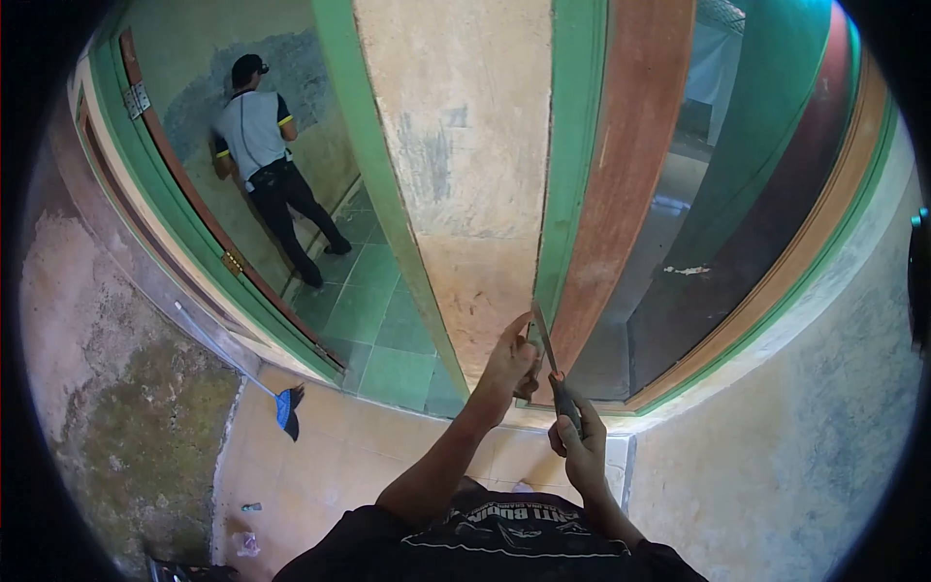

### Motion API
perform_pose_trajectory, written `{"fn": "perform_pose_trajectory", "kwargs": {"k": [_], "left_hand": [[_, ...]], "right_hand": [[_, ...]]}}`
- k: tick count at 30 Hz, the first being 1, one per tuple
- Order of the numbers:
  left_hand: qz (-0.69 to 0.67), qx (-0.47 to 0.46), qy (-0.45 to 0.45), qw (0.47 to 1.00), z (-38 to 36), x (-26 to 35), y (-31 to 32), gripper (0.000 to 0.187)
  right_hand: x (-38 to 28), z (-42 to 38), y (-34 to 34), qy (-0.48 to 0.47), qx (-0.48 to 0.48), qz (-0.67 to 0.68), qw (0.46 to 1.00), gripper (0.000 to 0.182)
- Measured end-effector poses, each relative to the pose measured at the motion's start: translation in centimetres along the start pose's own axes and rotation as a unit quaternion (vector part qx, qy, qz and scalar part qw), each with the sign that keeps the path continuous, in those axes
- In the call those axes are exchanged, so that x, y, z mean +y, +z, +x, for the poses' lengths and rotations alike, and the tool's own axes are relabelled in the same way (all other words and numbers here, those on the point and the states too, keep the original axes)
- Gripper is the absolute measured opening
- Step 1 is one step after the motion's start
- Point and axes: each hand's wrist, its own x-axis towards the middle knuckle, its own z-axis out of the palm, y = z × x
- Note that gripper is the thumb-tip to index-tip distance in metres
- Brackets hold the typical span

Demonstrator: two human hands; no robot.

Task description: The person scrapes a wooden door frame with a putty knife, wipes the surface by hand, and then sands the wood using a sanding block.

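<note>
My right hand (585,448) is wrapped round the dark handle of a long, thin-bladed tool (546,341), perhaps a knife or scraper. The blade points up and away, its tip close to the green door frame (562,194). Just left of the blade, my left hand (512,367) is raised by the frame's edge, with the index finger extended towards the tip and the other fingers curled. Whether those curled fingers hold anything is too small to tell. Behind both hands stands a plastered wall section (465,175) with grey patches.
Through the doorway at the left, another person (262,145) stands facing a patched wall. A blue broom (285,407) leans by the doorway. A window with dark glass (698,291) is at the right. Small litter (246,543) lies on the tiled floor.
</note>
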Motion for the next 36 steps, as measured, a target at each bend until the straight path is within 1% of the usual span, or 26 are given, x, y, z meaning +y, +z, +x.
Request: {"fn": "perform_pose_trajectory", "kwargs": {"k": [2,4,5,6,8,9,10,11,12,13,14,15,16,17,19,20,23,24,26,28,29,30,32,33,34,36], "left_hand": [[-0.001,-0.021,-0.016,1.0,0.7,-0.5,0.7,0.076],[0.132,0.006,0.007,0.991,1.5,-0.5,2.3,0.07],[0.131,0.001,-0.01,0.991,1.7,0.2,3.0,0.056],[0.132,-0.005,-0.013,0.991,2.0,0.3,3.3,0.056],[0.066,0.014,-0.019,0.998,2.6,0.3,3.8,0.035],[0.067,0.008,-0.022,0.997,3.1,0.2,3.8,0.035],[0.068,-0.006,-0.013,0.998,3.4,0.2,3.6,0.03],[0.068,-0.021,-0.004,0.997,3.8,0.1,3.4,0.026],[0.07,-0.025,-0.007,0.997,4.1,0.1,3.2,0.026],[0.027,-0.033,-0.021,0.999,4.3,0.0,3.1,0.02],[-0.015,-0.042,-0.035,0.998,4.4,0.1,2.9,0.014],[-0.013,-0.047,-0.04,0.998,4.7,0.3,2.5,0.014],[-0.048,-0.051,-0.062,0.996,5.2,0.4,2.2,0.01],[-0.082,-0.055,-0.084,0.992,5.6,0.5,2.0,0.009],[-0.085,-0.066,-0.103,0.989,5.8,1.1,2.1,0.009],[-0.09,-0.072,-0.117,0.986,5.9,1.2,2.2,0.01],[-0.106,-0.067,-0.117,0.985,6.0,1.0,2.7,0.011],[-0.11,-0.067,-0.117,0.985,6.0,0.7,2.9,0.011],[-0.171,-0.037,-0.126,0.976,5.9,0.2,3.5,0.011],[-0.185,-0.031,-0.121,0.975,5.9,-0.2,3.8,0.012],[-0.192,-0.025,-0.12,0.974,5.9,-0.5,3.9,0.013],[-0.193,-0.025,-0.124,0.973,5.9,-0.7,3.9,0.013],[-0.171,-0.028,-0.097,0.98,5.9,-1.0,3.7,0.013],[-0.172,-0.029,-0.094,0.98,5.6,-0.6,4.0,0.015],[-0.171,-0.028,-0.096,0.98,5.2,-0.3,4.2,0.015],[-0.166,-0.019,-0.079,0.983,4.7,0.1,4.3,0.017]], "right_hand": [[0.4,0.1,0.0,-0.016,0.026,-0.012,0.999,0.044],[1.4,0.5,0.0,-0.114,0.053,-0.177,0.976,0.044],[1.3,0.6,0.4,-0.114,0.06,-0.176,0.976,0.044],[0.9,0.8,1.1,-0.134,0.07,-0.188,0.971,0.044],[0.0,1.0,2.3,-0.154,0.087,-0.199,0.964,0.044],[-0.5,1.2,2.9,-0.123,0.093,-0.182,0.971,0.046],[-0.7,1.4,3.5,-0.092,0.098,-0.165,0.977,0.049],[-0.3,2.0,4.1,-0.093,0.102,-0.164,0.977,0.049],[0.4,2.7,4.8,-0.158,0.139,-0.192,0.958,0.049],[0.8,3.2,5.4,-0.22,0.177,-0.22,0.934,0.05],[0.8,3.5,5.6,-0.218,0.183,-0.218,0.934,0.05],[0.5,4.1,5.6,-0.236,0.18,-0.274,0.915,0.05],[0.3,4.6,5.7,-0.254,0.176,-0.331,0.892,0.051],[-0.3,4.7,6.1,-0.254,0.183,-0.331,0.89,0.051],[-1.8,4.3,7.1,-0.139,0.192,-0.292,0.927,0.047],[-2.3,4.3,7.3,-0.139,0.196,-0.292,0.926,0.047],[-2.6,4.2,7.0,-0.158,0.211,-0.312,0.913,0.043],[-2.3,4.2,6.5,-0.159,0.208,-0.317,0.912,0.043],[-2.5,4.0,5.6,-0.159,0.201,-0.327,0.909,0.044],[-2.8,3.9,4.9,-0.159,0.184,-0.355,0.903,0.043],[-2.5,4.0,4.5,-0.189,0.19,-0.369,0.89,0.043],[-2.4,4.1,4.2,-0.186,0.191,-0.37,0.89,0.043],[-2.1,4.3,3.7,-0.2,0.174,-0.351,0.898,0.043],[-1.5,4.4,3.5,-0.222,0.178,-0.34,0.896,0.042],[-1.5,4.2,3.4,-0.22,0.179,-0.339,0.897,0.042],[-2.0,3.8,3.4,-0.186,0.136,-0.378,0.897,0.041]]}}
